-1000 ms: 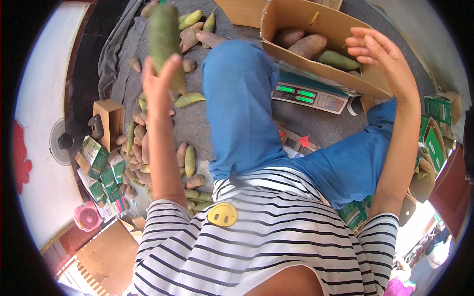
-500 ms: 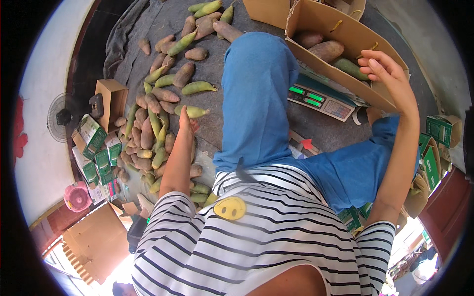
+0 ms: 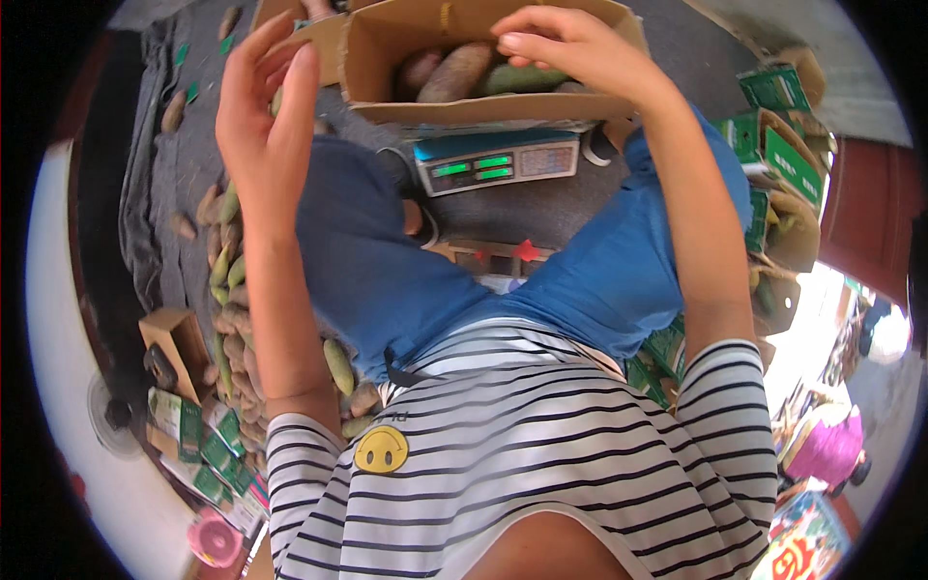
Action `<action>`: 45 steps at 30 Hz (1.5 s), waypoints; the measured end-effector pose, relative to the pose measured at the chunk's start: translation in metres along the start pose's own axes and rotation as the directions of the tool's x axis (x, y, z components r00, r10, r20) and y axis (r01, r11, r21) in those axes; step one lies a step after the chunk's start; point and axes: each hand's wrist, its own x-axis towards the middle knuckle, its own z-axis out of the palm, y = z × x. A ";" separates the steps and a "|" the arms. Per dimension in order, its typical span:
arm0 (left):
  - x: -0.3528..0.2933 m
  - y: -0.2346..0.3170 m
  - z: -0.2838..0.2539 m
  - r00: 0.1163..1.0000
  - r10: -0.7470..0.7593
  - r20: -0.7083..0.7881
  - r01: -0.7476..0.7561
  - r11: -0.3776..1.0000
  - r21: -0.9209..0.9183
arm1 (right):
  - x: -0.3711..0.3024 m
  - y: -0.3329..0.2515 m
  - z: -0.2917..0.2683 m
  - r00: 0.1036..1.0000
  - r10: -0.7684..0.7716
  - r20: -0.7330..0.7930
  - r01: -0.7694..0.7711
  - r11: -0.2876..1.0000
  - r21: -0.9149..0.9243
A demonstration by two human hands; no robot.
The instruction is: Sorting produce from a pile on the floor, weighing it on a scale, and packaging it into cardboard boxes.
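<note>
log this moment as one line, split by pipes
left hand: open, left of box | right hand: loosely bent, over box | box: vegetables inside | scale: display lit

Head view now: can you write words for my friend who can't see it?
A person's right hand hovers over long vegetables in an open cardboard box, which seems to sit on a scale with green displays. The left hand, looking empty, is left of the box. A vegetable heap lies further left.

Place: produce-packing room | signs: digital scale [image 3: 498,166], green cartons [image 3: 793,168], heaped root vegetables [image 3: 237,317]
</note>
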 end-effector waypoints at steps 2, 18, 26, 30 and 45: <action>0.024 0.003 0.025 0.988 -0.005 0.156 -0.001 0.999 0.040 | 0.004 0.009 -0.002 0.996 -0.077 0.038 0.079 0.996 -0.048; 0.013 -0.050 0.099 0.702 -0.065 0.709 -0.440 0.743 0.504 | -0.013 0.015 0.014 0.935 0.283 0.212 0.040 0.511 -0.858; 0.008 -0.047 0.097 0.653 -0.210 0.727 -0.382 0.739 0.556 | -0.003 0.025 0.031 0.934 0.292 0.207 0.049 0.468 -0.882; 0.010 -0.041 0.103 0.621 -0.269 0.736 -0.349 0.746 0.567 | -0.006 0.022 0.030 0.930 0.296 0.217 0.054 0.475 -0.879; 0.010 -0.028 0.110 0.559 -0.245 0.792 -0.316 0.820 0.477 | -0.002 0.028 0.031 0.922 0.318 0.221 0.044 0.481 -0.876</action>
